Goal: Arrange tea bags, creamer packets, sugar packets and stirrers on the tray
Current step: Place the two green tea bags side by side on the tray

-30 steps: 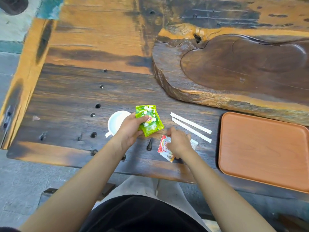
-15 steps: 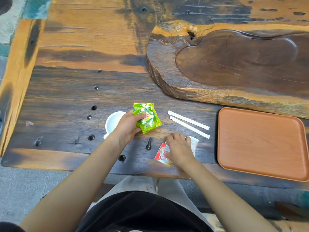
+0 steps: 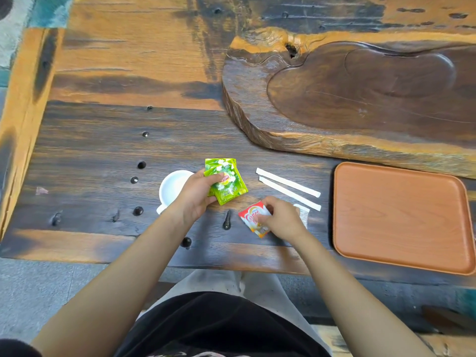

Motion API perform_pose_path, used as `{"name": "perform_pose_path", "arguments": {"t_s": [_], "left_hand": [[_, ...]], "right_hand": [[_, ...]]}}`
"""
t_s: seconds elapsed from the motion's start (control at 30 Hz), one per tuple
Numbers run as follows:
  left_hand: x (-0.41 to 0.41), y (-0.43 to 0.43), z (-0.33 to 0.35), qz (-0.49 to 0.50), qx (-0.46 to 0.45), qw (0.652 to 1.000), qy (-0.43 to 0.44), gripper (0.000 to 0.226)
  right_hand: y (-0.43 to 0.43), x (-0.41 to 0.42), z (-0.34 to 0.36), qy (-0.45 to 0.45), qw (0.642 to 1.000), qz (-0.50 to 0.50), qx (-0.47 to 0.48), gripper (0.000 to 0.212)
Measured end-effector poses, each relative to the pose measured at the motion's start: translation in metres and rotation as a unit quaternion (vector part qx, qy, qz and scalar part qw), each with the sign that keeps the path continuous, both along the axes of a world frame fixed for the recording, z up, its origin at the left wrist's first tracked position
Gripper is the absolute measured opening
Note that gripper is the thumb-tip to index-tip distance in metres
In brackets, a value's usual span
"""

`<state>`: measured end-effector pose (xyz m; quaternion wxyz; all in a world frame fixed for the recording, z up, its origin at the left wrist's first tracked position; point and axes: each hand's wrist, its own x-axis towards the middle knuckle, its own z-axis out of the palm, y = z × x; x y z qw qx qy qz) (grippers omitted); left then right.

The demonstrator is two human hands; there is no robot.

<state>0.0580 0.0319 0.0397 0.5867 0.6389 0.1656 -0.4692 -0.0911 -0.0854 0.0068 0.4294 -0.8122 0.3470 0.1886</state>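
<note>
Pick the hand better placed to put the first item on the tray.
Right, probably. The right hand is already on the creamer packet and sits nearer the tray, which holds nothing yet. The left hand holds the green tea bags farther away, beside the white cup.

White packet [image 3: 304, 215] half under hand [image 3: 283, 220]

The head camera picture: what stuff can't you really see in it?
- White packet: mostly hidden under the right hand; its kind is unclear.
- Red creamer packet: fingers cover part of its label.
- White cup: the left hand hides its right side.
- Green tea bags: overlapped, so the count is unclear.
- Orange tray: right edge cut off by the frame.
</note>
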Motion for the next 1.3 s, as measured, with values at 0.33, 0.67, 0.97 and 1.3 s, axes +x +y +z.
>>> {"name": "perform_pose_path", "arguments": {"t_s": [0.33, 0.67, 0.97, 1.3], "left_hand": [[-0.012, -0.040, 0.009, -0.057, -0.015, 0.997, -0.051, 0.015], [-0.086, -0.119, 0.013, -0.172, -0.030, 0.979, -0.105, 0.016], [-0.150, -0.173, 0.006, -0.142, -0.055, 0.987, -0.055, 0.006], [-0.176, -0.157, -0.010, 0.024, 0.030, 0.999, -0.039, 0.020]], "right_hand": [[-0.058, -0.012, 0.030, -0.222, 0.912, -0.305, 0.160, 0.014], [-0.106, -0.067, 0.030, -0.179, 0.951, -0.249, 0.028, 0.034], [-0.131, -0.120, 0.020, -0.191, 0.928, -0.305, 0.099, 0.038], [-0.165, -0.130, -0.010, -0.119, 0.925, -0.360, -0.006, 0.043]]}}
